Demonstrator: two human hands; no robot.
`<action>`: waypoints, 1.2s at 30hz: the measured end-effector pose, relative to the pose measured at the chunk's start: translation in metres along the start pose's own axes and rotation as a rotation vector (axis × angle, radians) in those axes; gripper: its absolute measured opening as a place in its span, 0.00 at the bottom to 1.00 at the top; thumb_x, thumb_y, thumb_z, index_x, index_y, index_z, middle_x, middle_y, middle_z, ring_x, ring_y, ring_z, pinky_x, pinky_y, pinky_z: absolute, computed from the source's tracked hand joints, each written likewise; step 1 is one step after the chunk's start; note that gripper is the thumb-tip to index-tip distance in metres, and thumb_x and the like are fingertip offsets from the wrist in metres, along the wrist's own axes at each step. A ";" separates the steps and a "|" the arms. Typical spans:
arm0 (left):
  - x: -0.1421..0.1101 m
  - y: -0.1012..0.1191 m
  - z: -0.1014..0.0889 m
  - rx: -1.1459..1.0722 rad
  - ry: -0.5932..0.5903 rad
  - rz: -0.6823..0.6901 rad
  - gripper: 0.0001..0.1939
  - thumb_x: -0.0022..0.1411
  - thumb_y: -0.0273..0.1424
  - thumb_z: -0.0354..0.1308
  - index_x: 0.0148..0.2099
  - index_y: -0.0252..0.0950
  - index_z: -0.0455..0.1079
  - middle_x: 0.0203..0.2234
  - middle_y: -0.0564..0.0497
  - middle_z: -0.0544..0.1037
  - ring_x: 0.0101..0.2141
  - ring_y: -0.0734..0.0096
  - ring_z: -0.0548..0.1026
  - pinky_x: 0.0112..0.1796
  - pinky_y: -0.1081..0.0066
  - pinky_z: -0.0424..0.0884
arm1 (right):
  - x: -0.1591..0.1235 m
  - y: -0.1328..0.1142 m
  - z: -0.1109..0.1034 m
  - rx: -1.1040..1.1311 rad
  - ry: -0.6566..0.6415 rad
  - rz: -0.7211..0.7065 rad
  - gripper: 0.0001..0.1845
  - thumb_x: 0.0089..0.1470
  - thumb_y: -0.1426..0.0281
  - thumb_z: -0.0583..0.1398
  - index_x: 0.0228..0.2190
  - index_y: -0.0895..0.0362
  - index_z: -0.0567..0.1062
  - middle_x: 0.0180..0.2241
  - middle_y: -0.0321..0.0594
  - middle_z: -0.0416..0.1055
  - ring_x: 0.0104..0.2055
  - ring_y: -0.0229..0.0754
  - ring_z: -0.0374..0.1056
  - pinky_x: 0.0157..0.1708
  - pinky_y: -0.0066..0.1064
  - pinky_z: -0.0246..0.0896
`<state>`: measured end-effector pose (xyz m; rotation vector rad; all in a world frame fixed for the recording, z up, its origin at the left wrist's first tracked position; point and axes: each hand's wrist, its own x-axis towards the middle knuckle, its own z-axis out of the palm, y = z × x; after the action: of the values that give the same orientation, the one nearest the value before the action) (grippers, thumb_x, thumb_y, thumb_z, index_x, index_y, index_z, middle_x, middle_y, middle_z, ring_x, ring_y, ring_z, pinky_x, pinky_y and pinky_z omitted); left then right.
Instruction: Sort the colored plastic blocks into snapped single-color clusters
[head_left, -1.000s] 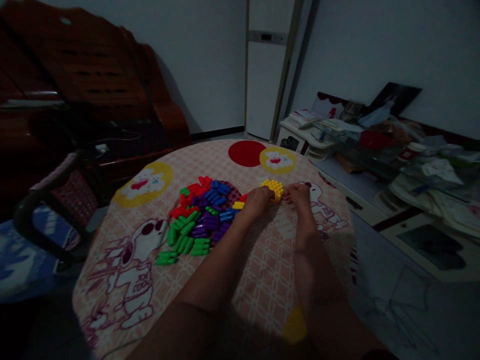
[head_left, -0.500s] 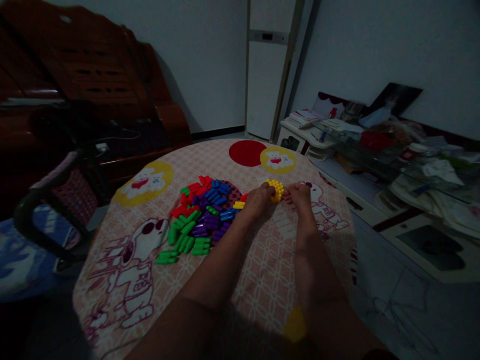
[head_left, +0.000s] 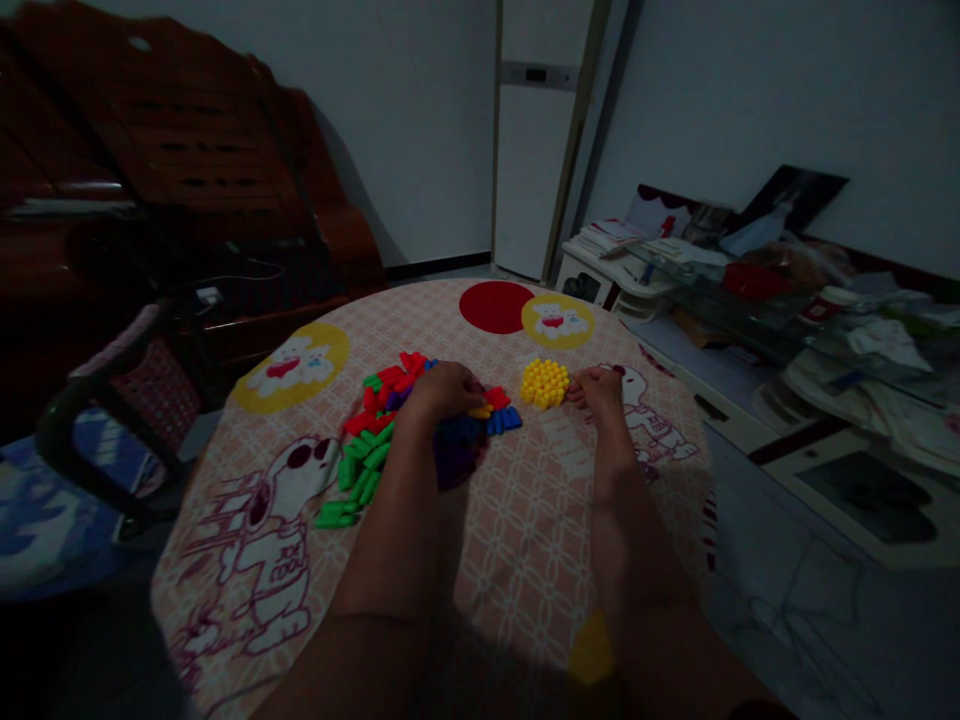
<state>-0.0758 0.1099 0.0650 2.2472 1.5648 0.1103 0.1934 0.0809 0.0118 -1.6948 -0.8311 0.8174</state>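
On the one bench (head_left: pixel 517 540), green pieces (head_left: pixel 348 472) and red pieces (head_left: pixel 388 381), too overlapped to count, lie left of and beside the left hand (head_left: pixel 447 392), its grip unclear, fingertips at one yellow piece (head_left: pixel 481 411). Next come one separate red piece (head_left: pixel 498 397), at least one blue piece (head_left: pixel 504 420), one round yellow cluster (head_left: pixel 545 384) and, just beside it, the curled right hand (head_left: pixel 598 392), whose grip I cannot tell either.

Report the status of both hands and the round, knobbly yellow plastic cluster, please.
Left hand over the loose, multicoloured pile of plastic blocks, grip unclear. Right hand beside the yellow cluster, contact unclear. Left forearm hides part of the pile.
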 end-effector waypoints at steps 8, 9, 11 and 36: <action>0.009 -0.008 0.016 -0.056 -0.158 0.091 0.12 0.48 0.32 0.66 0.38 0.38 0.81 0.32 0.53 0.83 0.32 0.69 0.78 0.30 0.75 0.64 | -0.002 -0.002 0.000 -0.006 0.011 0.000 0.10 0.53 0.77 0.58 0.21 0.59 0.70 0.13 0.32 0.68 0.13 0.32 0.64 0.12 0.18 0.57; 0.010 -0.006 0.017 -0.061 -0.157 0.089 0.12 0.47 0.32 0.66 0.37 0.38 0.82 0.31 0.52 0.83 0.32 0.69 0.77 0.30 0.74 0.64 | -0.003 -0.003 0.000 -0.005 0.012 -0.002 0.10 0.53 0.78 0.58 0.21 0.59 0.71 0.13 0.32 0.68 0.13 0.32 0.64 0.12 0.18 0.57; 0.009 -0.004 0.018 -0.061 -0.153 0.090 0.10 0.48 0.31 0.65 0.35 0.37 0.82 0.29 0.52 0.83 0.31 0.68 0.77 0.30 0.73 0.64 | -0.004 -0.004 0.000 -0.005 0.015 0.000 0.10 0.53 0.78 0.58 0.21 0.59 0.71 0.13 0.32 0.68 0.13 0.32 0.63 0.11 0.18 0.56; 0.042 0.031 0.059 -0.191 0.321 0.263 0.17 0.60 0.27 0.54 0.50 0.33 0.73 0.40 0.44 0.82 0.40 0.62 0.79 0.43 0.66 0.72 | -0.001 -0.002 -0.001 -0.024 -0.001 0.013 0.10 0.54 0.77 0.58 0.22 0.59 0.71 0.13 0.33 0.68 0.13 0.32 0.64 0.13 0.18 0.58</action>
<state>-0.0156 0.1228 0.0151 2.3521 1.3257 0.6942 0.1934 0.0802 0.0139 -1.7223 -0.8345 0.8202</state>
